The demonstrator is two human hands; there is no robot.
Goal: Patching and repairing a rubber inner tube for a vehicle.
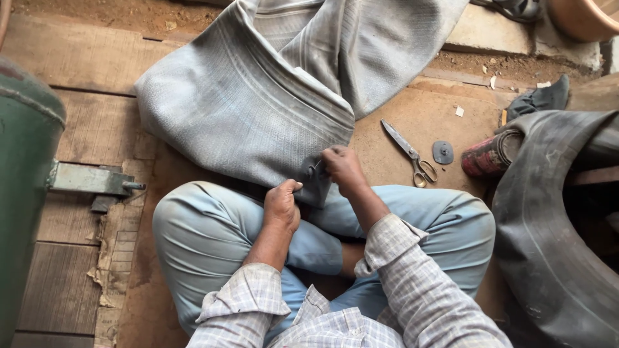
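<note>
While you sit cross-legged on the wooden floor (84, 122), your light blue trousers (213, 225) fill the lower middle of the view, and a big grey rubber inner tube (245, 103) lies folded across the boards ahead of your knees, its lower edge draped onto your lap.

Left hand (282, 205): closed in a fist, knuckles up, pinching the near edge of the tube just above your left thigh.

Right hand (343, 167): fingers curled shut around a small dark tool or fitting at the tube's edge. It is too small and shaded to tell which. Both hands sit close together on the same fold, nearly touching.

Sleeves: checked shirt (412, 290), cuffs at the wrists.

To your right on the bare brown floor patch, well clear of the hands:
- scissors (410, 153), metal, blades closed, tips pointing up and away from you, handles toward your right knee.
- small dark rounded rubber patch (443, 152), lying flat just beside the scissor handles.
- red and grey cylindrical object (490, 154), on its side, against the black tyre.

Far right: a large black rubber tyre or tube (554, 238), curving down the frame edge, near your right knee.

Far left: a green metal tank (22, 187), with a grey metal bracket (90, 180) sticking out from it over the boards.

Top right corner: rim of a terracotta-coloured pot (583, 19), on the dirt beyond the boards.
</note>
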